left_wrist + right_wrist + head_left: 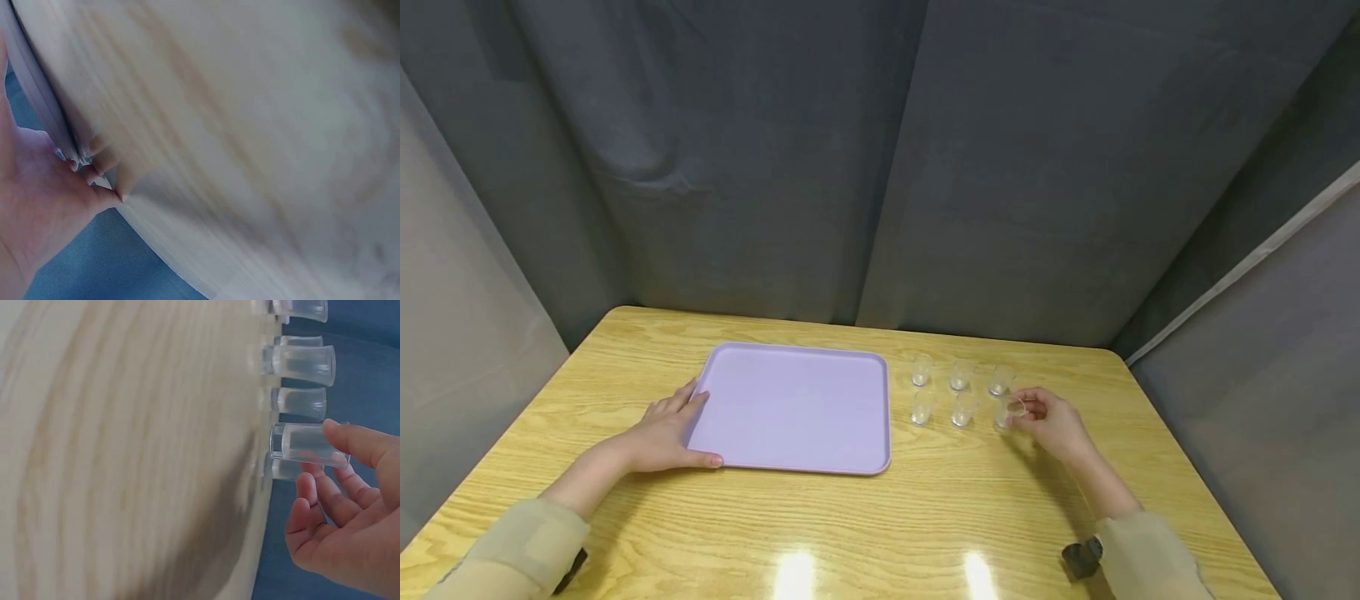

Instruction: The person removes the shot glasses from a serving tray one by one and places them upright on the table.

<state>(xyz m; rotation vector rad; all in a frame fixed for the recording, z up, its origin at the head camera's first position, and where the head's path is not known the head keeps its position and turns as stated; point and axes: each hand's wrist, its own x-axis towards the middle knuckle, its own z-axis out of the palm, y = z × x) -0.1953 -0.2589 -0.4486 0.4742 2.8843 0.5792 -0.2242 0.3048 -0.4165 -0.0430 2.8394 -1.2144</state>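
Note:
A lilac tray (788, 408) lies flat on the table at centre left. My left hand (662, 433) rests at its near left corner, thumb along the front rim and fingers spread on the left rim. In the left wrist view, that hand (50, 194) is beside the tray's edge (37, 81). Two rows of small clear shot glasses stand upright right of the tray. My right hand (1051, 423) pinches the near right shot glass (1004, 413) between thumb and fingers. The right wrist view shows the thumb (359, 439) at this glass's (303, 444) rim.
The other shot glasses, such as one at the back left (922, 370) and one at the back right (1001, 380), stand close to the held one. Beneath everything is a wooden table (820, 525). Dark grey curtains (760, 167) hang behind its far edge.

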